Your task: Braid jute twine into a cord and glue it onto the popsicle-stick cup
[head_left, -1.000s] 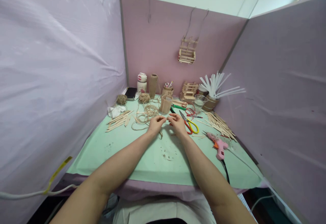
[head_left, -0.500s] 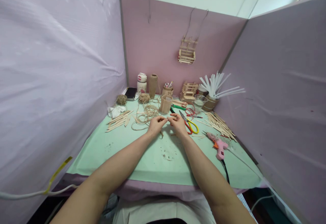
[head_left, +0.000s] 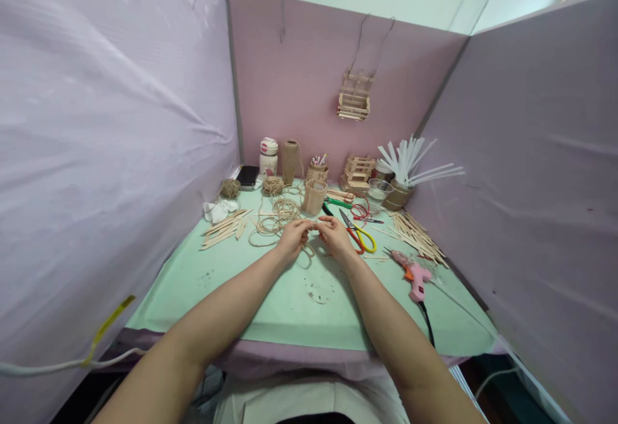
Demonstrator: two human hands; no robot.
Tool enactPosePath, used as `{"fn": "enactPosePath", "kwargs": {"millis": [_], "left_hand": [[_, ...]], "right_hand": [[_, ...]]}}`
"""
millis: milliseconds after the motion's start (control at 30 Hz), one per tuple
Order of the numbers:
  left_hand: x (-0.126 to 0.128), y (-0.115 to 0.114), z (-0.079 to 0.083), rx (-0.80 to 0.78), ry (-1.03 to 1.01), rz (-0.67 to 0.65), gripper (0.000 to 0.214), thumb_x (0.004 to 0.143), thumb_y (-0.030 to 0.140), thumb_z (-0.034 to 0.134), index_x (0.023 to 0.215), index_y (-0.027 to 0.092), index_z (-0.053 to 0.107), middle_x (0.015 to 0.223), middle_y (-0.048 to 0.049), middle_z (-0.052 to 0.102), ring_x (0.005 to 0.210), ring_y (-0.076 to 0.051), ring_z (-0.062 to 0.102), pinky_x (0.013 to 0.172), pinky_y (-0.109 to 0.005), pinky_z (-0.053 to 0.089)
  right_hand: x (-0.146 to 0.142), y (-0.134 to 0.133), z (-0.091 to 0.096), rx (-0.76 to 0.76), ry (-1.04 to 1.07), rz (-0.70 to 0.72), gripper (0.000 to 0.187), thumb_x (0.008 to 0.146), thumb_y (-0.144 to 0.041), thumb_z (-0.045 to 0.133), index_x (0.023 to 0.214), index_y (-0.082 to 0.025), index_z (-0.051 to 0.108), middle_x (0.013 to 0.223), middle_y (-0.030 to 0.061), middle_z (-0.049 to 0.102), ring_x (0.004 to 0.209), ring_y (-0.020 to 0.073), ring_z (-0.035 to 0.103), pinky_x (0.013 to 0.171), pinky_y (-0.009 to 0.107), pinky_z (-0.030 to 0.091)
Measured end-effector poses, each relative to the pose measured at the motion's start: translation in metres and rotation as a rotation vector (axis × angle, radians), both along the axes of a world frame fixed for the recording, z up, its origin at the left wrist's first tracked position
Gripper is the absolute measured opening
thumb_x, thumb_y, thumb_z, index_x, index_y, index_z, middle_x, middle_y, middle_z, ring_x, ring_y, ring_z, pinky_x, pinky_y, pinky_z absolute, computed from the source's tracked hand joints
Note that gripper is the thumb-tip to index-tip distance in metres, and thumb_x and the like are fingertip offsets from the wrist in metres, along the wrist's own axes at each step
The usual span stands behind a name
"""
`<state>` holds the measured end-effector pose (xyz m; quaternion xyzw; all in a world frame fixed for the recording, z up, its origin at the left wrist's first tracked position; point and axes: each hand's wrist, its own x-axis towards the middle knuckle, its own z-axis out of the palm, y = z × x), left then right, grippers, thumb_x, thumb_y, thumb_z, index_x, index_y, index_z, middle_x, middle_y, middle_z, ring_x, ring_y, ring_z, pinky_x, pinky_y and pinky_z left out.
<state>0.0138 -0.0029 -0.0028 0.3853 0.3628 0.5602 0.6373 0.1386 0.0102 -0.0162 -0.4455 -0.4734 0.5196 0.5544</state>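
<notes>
From the head cam, both hands are pinched in close over the middle of the table (head_left: 270, 311): left hand (head_left: 292, 239) and right hand (head_left: 334, 236) have their fingertips on a little bit of twine (head_left: 313, 225) between them, with a loop dangling under the left. Wooden cup (head_left: 315, 197) is upright just behind, scissors (head_left: 365, 239) lie right beside the right hand, and a pink glue gun (head_left: 416, 276) sits further right.
</notes>
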Motion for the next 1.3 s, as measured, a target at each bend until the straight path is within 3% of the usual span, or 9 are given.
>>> {"fn": "enactPosePath", "kwargs": {"millis": [133,333,567,733,833,900,1033,1167,1300], "left_hand": [[0.000,0.000,0.001,-0.025,-0.069,-0.098,0.029,0.052,0.031,0.077,0.066,0.011,0.062,0.058,0.0025,0.048,0.046,-0.002,0.029,0.042,-0.018,0.015],[-0.002,0.002,-0.005,0.095,0.207,0.119,0.031,0.060,0.041,0.071,0.074,0.014,0.067,0.066,-0.0004,0.057,0.054,-0.007,0.042,0.048,-0.020,0.029],[-0.005,0.001,-0.005,0.318,0.452,0.230,0.023,0.068,0.036,0.063,0.072,0.014,0.069,0.071,-0.0036,0.064,0.069,-0.014,0.055,0.067,-0.026,0.041],[-0.004,-0.001,-0.004,0.311,0.488,0.240,0.018,0.067,0.032,0.063,0.070,0.015,0.069,0.070,-0.0028,0.065,0.069,-0.014,0.055,0.066,-0.025,0.042],[-0.001,-0.001,-0.003,0.231,0.400,0.256,0.013,0.064,0.027,0.064,0.064,0.014,0.067,0.064,-0.0015,0.061,0.063,-0.012,0.052,0.059,-0.023,0.039],[0.000,0.001,-0.002,0.099,0.238,0.216,0.011,0.061,0.024,0.065,0.061,0.013,0.063,0.059,0.0002,0.056,0.054,-0.008,0.044,0.049,-0.019,0.032],[0.000,0.003,-0.002,-0.143,-0.076,-0.010,0.019,0.056,0.025,0.070,0.064,0.012,0.060,0.054,0.0032,0.045,0.045,-0.003,0.032,0.041,-0.018,0.017],[-0.001,0.002,-0.003,-0.018,-0.006,0.040,0.028,0.055,0.032,0.075,0.069,0.011,0.063,0.058,0.0020,0.050,0.047,-0.004,0.034,0.042,-0.018,0.019],[-0.001,0.002,-0.005,0.104,0.156,0.123,0.029,0.059,0.038,0.073,0.072,0.013,0.064,0.058,0.0019,0.054,0.047,-0.005,0.038,0.046,-0.020,0.027]], "right_hand": [[0.000,-0.001,0.000,0.093,-0.049,-0.070,0.031,0.062,-0.036,0.067,0.084,-0.020,0.052,0.064,-0.0033,0.059,0.054,0.0100,0.050,0.053,0.023,0.040],[-0.001,-0.009,0.008,0.373,-0.362,-0.165,0.017,0.072,-0.035,0.059,0.074,-0.018,0.061,0.074,0.0022,0.061,0.070,0.0150,0.055,0.068,0.029,0.045],[-0.002,-0.015,0.012,0.450,-0.471,-0.209,0.018,0.074,-0.033,0.057,0.074,-0.018,0.067,0.076,0.0051,0.064,0.075,0.0174,0.058,0.069,0.031,0.046],[-0.002,-0.014,0.011,0.487,-0.509,-0.225,0.014,0.074,-0.029,0.056,0.070,-0.018,0.064,0.073,0.0040,0.061,0.072,0.0161,0.056,0.066,0.029,0.046],[-0.004,-0.016,0.012,0.512,-0.537,-0.245,0.012,0.074,-0.027,0.054,0.067,-0.019,0.061,0.070,0.0024,0.058,0.068,0.0147,0.053,0.063,0.028,0.044],[-0.006,-0.018,0.012,0.521,-0.536,-0.239,0.012,0.074,-0.026,0.054,0.067,-0.019,0.059,0.070,0.0018,0.057,0.067,0.0141,0.051,0.061,0.027,0.043],[-0.007,-0.016,0.009,0.491,-0.465,-0.185,0.013,0.075,-0.029,0.054,0.071,-0.019,0.059,0.073,0.0018,0.057,0.069,0.0142,0.052,0.062,0.026,0.042],[-0.005,-0.011,0.006,0.377,-0.357,-0.124,0.018,0.073,-0.036,0.059,0.074,-0.018,0.059,0.073,0.0014,0.060,0.070,0.0143,0.053,0.067,0.028,0.043],[-0.002,-0.007,0.006,0.265,-0.277,-0.032,0.028,0.069,-0.046,0.063,0.072,-0.018,0.059,0.067,0.0001,0.058,0.063,0.0134,0.051,0.060,0.026,0.041]]}}
